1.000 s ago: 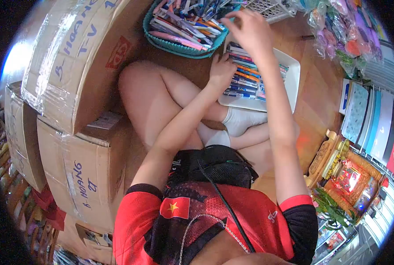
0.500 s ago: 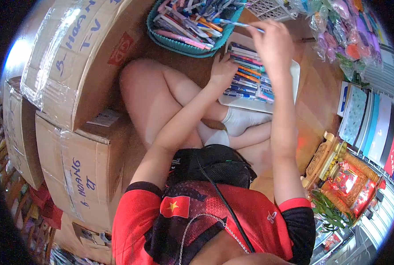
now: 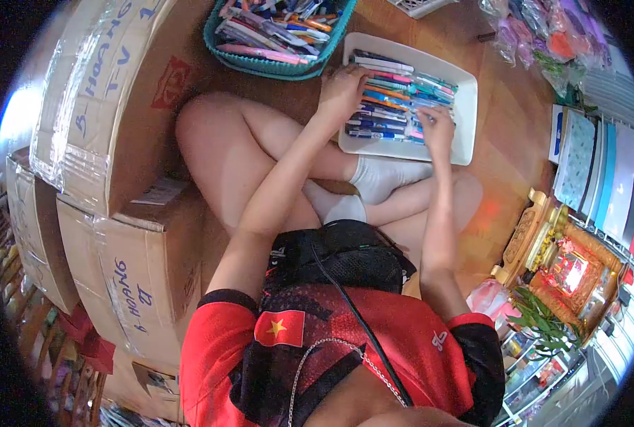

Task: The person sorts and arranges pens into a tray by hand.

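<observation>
A: In which direction are the pens [image 3: 389, 92] laid?

B: They are laid inside the white tray [image 3: 465, 132], which is placed in front of the crossed legs [image 3: 224, 156]. Their long axes are set nearly from left to right, and the right ends are mostly turned a little toward the body. Which ends are the tips cannot be told at this size.

A: And what is held by the hands?

B: The left hand [image 3: 343, 91] is placed over the left ends of some pens, with its fingers bent; whether one is gripped cannot be told. The right hand [image 3: 436, 129] is held at the lower pens of the right column, with the fingers half curled; whether a pen is pinched there also cannot be told.

A: How many containers of pens are seen?

B: Two: one white tray, in which two columns are formed, and one teal basket [image 3: 271, 69], in which more pens [image 3: 281, 35] are heaped in mixed directions. The single pens are overlapped too closely to be surely counted. At the left, at least three cardboard boxes [image 3: 135, 285] are seen.
</observation>
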A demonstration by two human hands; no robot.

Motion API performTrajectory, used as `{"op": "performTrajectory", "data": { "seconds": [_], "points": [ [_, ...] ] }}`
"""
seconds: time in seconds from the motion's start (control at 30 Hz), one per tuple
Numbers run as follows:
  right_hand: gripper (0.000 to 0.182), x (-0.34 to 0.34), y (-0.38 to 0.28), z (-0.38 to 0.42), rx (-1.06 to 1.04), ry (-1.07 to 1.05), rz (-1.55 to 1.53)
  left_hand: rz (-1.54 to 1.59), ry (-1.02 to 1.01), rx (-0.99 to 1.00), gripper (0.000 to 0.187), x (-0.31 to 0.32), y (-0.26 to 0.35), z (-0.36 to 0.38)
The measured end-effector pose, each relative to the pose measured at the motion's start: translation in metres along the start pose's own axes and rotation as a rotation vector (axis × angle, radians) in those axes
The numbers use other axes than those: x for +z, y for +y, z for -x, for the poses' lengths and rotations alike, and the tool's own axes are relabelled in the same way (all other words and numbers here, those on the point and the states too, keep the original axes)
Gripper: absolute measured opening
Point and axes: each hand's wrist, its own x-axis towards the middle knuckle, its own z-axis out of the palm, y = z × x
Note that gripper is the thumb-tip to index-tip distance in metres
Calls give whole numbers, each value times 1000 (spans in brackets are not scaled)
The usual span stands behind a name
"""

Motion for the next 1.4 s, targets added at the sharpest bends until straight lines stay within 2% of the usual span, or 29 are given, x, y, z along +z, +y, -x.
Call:
{"op": "performTrajectory", "data": {
  "seconds": [0.07, 0.17, 0.27, 0.37, 0.53, 0.77, 1.03, 1.17, 1.27, 1.4],
  "points": [
    [17, 12, 3, 1, 10, -26, -14, 2, 3, -4, 16, 1, 0, 1],
    [17, 23, -6, 4, 28, -63, -65, -133, -211, 12, 15, -12, 10, 2],
    [16, 26, -19, 5, 34, -92, -123, -325, -291, 129, 23, -8, 4, 10],
    [14, 30, -25, 8, -4, -80, -217, -412, -390, 105, 25, -7, 5, 8],
    [15, 35, -32, 8, -19, -8, -210, -426, -393, 93, 24, -11, 9, 9],
    [14, 30, -33, 10, -107, 37, -28, -465, -450, 122, 21, -12, 15, 8],
    [16, 28, -28, 8, -205, 17, 60, -518, -312, 140, 20, -2, 13, 14],
    [13, 23, -42, 6, -219, 97, 12, -529, -286, 147, 23, 3, 12, 14],
    [11, 10, -79, -14, -211, 178, -182, -557, -234, 153, 24, 8, 9, 15],
    [9, -24, -170, -54, -373, 264, -319, -543, -249, 145, 25, 5, 12, 16]
  ]
}}
